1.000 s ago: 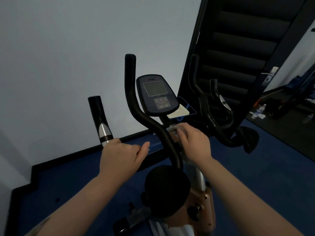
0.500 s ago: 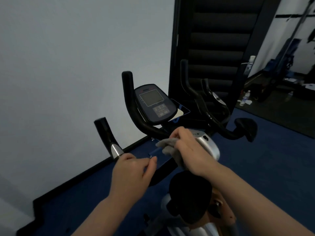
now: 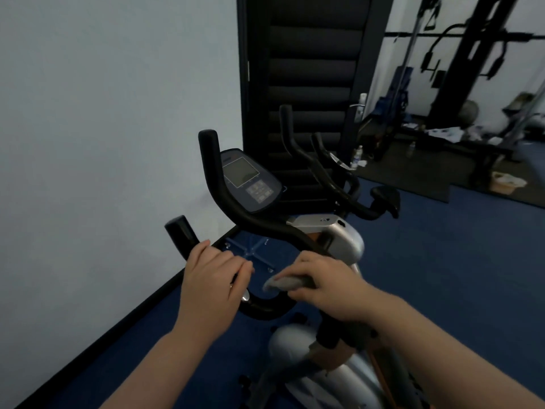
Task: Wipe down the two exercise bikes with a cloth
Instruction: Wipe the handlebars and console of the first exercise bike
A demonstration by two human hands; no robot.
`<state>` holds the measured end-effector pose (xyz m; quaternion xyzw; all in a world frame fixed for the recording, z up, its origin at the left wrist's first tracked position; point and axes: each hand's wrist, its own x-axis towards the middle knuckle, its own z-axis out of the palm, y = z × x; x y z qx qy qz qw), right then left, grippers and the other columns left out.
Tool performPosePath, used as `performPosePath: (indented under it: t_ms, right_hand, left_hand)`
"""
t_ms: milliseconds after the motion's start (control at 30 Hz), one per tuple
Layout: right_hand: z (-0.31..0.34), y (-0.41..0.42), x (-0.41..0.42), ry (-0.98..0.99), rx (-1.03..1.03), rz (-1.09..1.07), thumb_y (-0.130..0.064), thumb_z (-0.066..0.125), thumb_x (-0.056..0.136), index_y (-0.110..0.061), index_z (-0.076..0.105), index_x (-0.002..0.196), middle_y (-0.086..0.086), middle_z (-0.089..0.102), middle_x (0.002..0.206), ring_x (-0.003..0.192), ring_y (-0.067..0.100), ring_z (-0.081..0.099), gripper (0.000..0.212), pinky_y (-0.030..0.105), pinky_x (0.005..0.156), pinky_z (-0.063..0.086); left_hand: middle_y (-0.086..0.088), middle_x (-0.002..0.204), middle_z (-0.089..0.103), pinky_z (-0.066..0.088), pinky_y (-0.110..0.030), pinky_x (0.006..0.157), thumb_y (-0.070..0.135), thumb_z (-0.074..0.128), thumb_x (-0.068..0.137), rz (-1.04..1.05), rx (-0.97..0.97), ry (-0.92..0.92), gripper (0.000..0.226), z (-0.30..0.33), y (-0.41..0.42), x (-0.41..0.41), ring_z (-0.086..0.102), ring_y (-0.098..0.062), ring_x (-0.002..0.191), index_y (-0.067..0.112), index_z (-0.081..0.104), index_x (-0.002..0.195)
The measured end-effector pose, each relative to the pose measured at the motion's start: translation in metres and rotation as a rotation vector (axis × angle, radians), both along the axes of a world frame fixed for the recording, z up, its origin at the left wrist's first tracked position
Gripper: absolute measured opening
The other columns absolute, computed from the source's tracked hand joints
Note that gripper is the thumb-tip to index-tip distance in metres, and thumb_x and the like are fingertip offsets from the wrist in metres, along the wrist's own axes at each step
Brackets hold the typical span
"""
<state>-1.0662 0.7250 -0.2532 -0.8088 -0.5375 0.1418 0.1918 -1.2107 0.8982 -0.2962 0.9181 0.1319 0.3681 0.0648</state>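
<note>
The lower frame of the near silver-and-black exercise bike (image 3: 333, 240) runs off the bottom edge, and its seat is hidden behind the forearms. The left hand (image 3: 211, 278) wraps curled fingers round the black left handlebar grip (image 3: 182, 231). The right hand (image 3: 321, 287) pinches a crumpled grey cloth (image 3: 280, 283) against the curved black handlebar (image 3: 265, 308), fingers pressed together. The grey console (image 3: 250, 181) stands above; the second black bike (image 3: 339, 184) sits just beyond, before a dark padded wall panel (image 3: 309, 69).

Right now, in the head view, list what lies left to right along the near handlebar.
Left hand gripping the handlebar → grey cloth → right hand pressing the cloth onto it.
</note>
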Motion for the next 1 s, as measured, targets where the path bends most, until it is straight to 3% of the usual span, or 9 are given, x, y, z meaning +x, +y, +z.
performPosePath:
  t_ms: [100, 200, 400, 467, 533, 633, 733, 867, 1000]
  right_hand:
    - [0.010, 0.007, 0.009, -0.042, 0.013, -0.127, -0.028, 0.066, 0.089, -0.036, 0.063, 0.120, -0.009, 0.050, 0.112, 0.107, 0.011, 0.050, 0.033, 0.028, 0.094, 0.041]
    - [0.004, 0.012, -0.006, -0.185, 0.062, -0.371, -0.032, 0.062, 0.091, -0.034, 0.063, 0.120, -0.007, 0.049, 0.111, 0.104, 0.014, 0.052, 0.029, 0.029, 0.086, 0.044]
    - [-0.018, 0.015, -0.079, -0.103, 0.189, -0.256, -0.036, 0.054, 0.095, -0.038, 0.057, 0.126, -0.014, 0.048, 0.107, 0.104, 0.005, 0.045, 0.032, 0.026, 0.090, 0.041]
    - [-0.010, 0.014, -0.076, -0.081, 0.190, -0.325, -0.042, 0.053, 0.095, -0.040, 0.057, 0.126, -0.015, 0.054, 0.106, 0.106, 0.006, 0.046, 0.031, 0.027, 0.091, 0.041]
    - [-0.006, 0.010, -0.072, -0.231, 0.171, -0.479, -0.048, 0.048, 0.096, -0.038, 0.059, 0.123, -0.014, 0.059, 0.103, 0.103, 0.007, 0.047, 0.031, 0.027, 0.090, 0.040]
    - [-0.013, 0.022, -0.091, -0.470, 0.112, -0.634, -0.048, 0.033, 0.099, -0.033, 0.062, 0.111, -0.014, 0.062, 0.099, 0.095, 0.008, 0.051, 0.035, 0.027, 0.087, 0.041]
    - [-0.032, 0.048, -0.132, -0.441, 0.380, -0.623, -0.035, 0.041, 0.098, -0.024, 0.066, 0.098, -0.010, 0.061, 0.089, 0.078, 0.010, 0.055, 0.027, 0.024, 0.071, 0.049]
    - [-0.030, 0.090, -0.143, -0.002, 0.576, -0.699, -0.038, 0.036, 0.102, -0.032, 0.052, 0.128, -0.018, 0.046, 0.118, 0.097, 0.002, 0.055, 0.031, 0.010, 0.078, 0.041]
    - [-0.025, 0.106, -0.141, -0.157, 0.540, -0.442, -0.037, 0.038, 0.103, -0.039, 0.037, 0.144, -0.019, 0.042, 0.136, 0.112, 0.000, 0.050, 0.041, 0.024, 0.090, 0.047]
  left_hand:
    - [0.014, 0.070, 0.058, 0.013, -0.021, 0.112, 0.028, 0.038, 0.099, -0.057, 0.004, 0.015, 0.037, 0.002, 0.004, -0.003, 0.053, -0.012, 0.073, 0.024, 0.064, 0.074]
    - [0.013, 0.079, 0.060, 0.017, -0.025, 0.114, 0.027, 0.036, 0.099, -0.143, 0.010, 0.035, 0.034, 0.001, 0.008, -0.009, 0.056, -0.011, 0.083, 0.024, 0.066, 0.081]
    - [0.006, 0.125, 0.062, 0.021, -0.037, 0.118, 0.030, 0.037, 0.099, -0.314, -0.094, 0.026, 0.035, -0.001, 0.020, -0.025, 0.045, -0.011, 0.131, 0.017, 0.068, 0.112]
    - [0.001, 0.134, 0.058, 0.021, -0.040, 0.118, 0.027, 0.038, 0.099, -0.304, -0.086, -0.022, 0.036, 0.008, 0.031, -0.028, 0.039, -0.014, 0.137, 0.014, 0.067, 0.117]
    - [-0.003, 0.141, 0.053, 0.018, -0.041, 0.119, 0.024, 0.039, 0.098, -0.276, -0.021, -0.049, 0.037, 0.019, 0.045, -0.029, 0.033, -0.019, 0.141, 0.013, 0.065, 0.120]
    - [-0.005, 0.151, 0.040, 0.015, -0.035, 0.120, 0.025, 0.037, 0.098, -0.237, -0.016, -0.064, 0.040, 0.028, 0.064, -0.029, 0.022, -0.023, 0.147, 0.011, 0.060, 0.129]
    - [0.001, 0.153, 0.034, 0.014, -0.018, 0.118, 0.030, 0.033, 0.100, -0.269, -0.199, -0.088, 0.048, 0.025, 0.073, -0.031, 0.019, -0.009, 0.147, 0.009, 0.047, 0.141]
    - [0.008, 0.147, 0.037, 0.017, -0.010, 0.113, 0.031, 0.032, 0.101, -0.317, -0.355, -0.165, 0.048, 0.022, 0.067, -0.029, 0.024, 0.000, 0.142, 0.011, 0.045, 0.142]
    - [0.019, 0.143, 0.039, 0.022, -0.009, 0.111, 0.030, 0.031, 0.102, -0.358, -0.418, -0.188, 0.044, 0.023, 0.071, -0.030, 0.032, 0.001, 0.137, 0.016, 0.047, 0.140]
